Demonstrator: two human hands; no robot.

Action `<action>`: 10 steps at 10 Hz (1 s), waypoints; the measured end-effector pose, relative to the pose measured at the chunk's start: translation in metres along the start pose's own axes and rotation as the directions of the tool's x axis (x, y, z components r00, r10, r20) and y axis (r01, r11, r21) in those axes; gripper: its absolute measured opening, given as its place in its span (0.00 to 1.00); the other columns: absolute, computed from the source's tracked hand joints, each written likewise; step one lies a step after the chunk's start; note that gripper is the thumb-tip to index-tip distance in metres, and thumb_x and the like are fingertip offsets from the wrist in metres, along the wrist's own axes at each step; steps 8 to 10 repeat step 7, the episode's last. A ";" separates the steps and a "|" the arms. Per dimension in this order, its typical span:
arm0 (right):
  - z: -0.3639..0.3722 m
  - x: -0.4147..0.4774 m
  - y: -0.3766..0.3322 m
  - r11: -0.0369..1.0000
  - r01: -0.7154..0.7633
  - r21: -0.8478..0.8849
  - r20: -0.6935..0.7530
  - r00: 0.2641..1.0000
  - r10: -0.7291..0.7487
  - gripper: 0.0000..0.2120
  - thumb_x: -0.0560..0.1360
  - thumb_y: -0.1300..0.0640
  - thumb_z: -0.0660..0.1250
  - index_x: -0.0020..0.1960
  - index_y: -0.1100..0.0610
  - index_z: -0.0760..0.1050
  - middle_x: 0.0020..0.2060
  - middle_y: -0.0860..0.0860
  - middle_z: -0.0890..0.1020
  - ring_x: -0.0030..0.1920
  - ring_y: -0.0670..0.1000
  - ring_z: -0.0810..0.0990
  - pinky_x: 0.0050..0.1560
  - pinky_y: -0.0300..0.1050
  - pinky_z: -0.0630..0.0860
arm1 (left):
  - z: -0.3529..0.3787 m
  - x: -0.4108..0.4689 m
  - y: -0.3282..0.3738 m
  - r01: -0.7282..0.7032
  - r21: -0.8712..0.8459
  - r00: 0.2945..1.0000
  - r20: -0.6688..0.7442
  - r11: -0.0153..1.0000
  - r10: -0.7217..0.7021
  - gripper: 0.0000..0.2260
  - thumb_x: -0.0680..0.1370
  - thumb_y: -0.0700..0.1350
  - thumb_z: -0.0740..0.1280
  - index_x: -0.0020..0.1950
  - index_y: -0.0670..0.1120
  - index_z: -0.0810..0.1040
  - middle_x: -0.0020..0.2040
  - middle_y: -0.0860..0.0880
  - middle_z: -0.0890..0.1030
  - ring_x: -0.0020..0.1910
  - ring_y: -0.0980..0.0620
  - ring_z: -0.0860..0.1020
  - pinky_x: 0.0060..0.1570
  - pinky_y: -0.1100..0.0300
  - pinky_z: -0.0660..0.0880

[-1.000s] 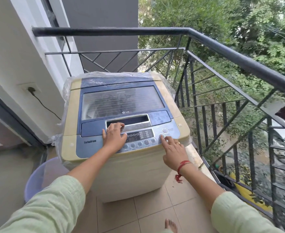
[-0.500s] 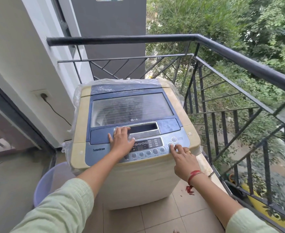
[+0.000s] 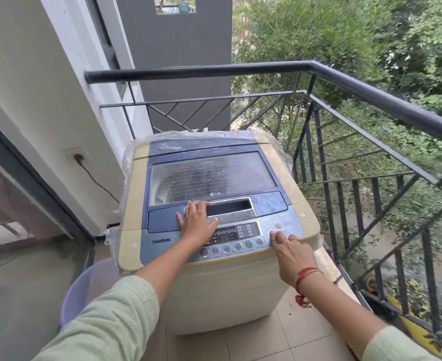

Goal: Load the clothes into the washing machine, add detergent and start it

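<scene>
Right hand (image 3: 291,256) fingers (image 3: 276,237) apparently press washing machine (image 3: 214,277) panel button (image 3: 272,233).

"LG" logo in silver on the blue lid (image 3: 216,194) of the washing machine (image 3: 214,282), just below the clear window; "TurboDrum" in dark letters on the blue control panel (image 3: 160,243), left side; small print beside the round buttons (image 3: 278,224) at panel right, too small to read; display icons blurred, unreadable.
</scene>
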State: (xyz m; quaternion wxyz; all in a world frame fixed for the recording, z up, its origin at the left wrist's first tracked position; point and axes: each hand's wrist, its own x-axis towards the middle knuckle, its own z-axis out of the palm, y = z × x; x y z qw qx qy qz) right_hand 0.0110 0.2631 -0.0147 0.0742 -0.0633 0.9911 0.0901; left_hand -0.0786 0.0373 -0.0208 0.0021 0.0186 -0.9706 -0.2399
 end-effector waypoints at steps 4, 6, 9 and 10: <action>-0.006 -0.005 0.030 0.936 -0.038 0.350 0.124 0.992 -0.006 0.39 0.70 0.65 0.59 0.75 0.44 0.49 0.63 0.52 0.64 0.54 0.57 0.75 0.49 0.51 0.76 | -0.017 -0.019 -0.005 -0.021 -0.009 0.999 -0.034 1.000 0.021 0.21 0.75 0.50 0.63 0.67 0.49 0.66 0.66 0.46 0.67 0.67 0.46 0.64 0.70 0.41 0.53; -0.013 0.002 0.036 0.660 -0.158 0.735 -0.033 0.963 0.267 0.37 0.71 0.67 0.60 0.76 0.50 0.53 0.63 0.56 0.66 0.50 0.56 0.73 0.56 0.48 0.72 | -0.030 -0.023 -0.018 -0.022 -0.033 0.997 -0.072 0.999 0.019 0.22 0.74 0.51 0.65 0.68 0.49 0.66 0.67 0.45 0.66 0.67 0.45 0.65 0.69 0.43 0.53; -0.018 0.009 0.037 0.661 -0.096 0.744 -0.132 0.949 0.287 0.37 0.71 0.66 0.63 0.76 0.51 0.53 0.64 0.56 0.65 0.55 0.58 0.73 0.58 0.51 0.72 | -0.033 -0.023 -0.032 -0.009 -0.034 0.992 -0.123 0.999 0.005 0.22 0.75 0.51 0.65 0.68 0.49 0.66 0.67 0.45 0.66 0.67 0.45 0.66 0.69 0.42 0.53; -0.018 0.009 0.037 0.661 -0.096 0.744 -0.132 0.949 0.287 0.37 0.71 0.66 0.63 0.76 0.51 0.53 0.64 0.56 0.65 0.55 0.58 0.73 0.58 0.51 0.72 | -0.033 -0.023 -0.032 -0.009 -0.034 0.992 -0.123 0.999 0.005 0.22 0.75 0.51 0.65 0.68 0.49 0.66 0.67 0.45 0.66 0.67 0.45 0.66 0.69 0.42 0.53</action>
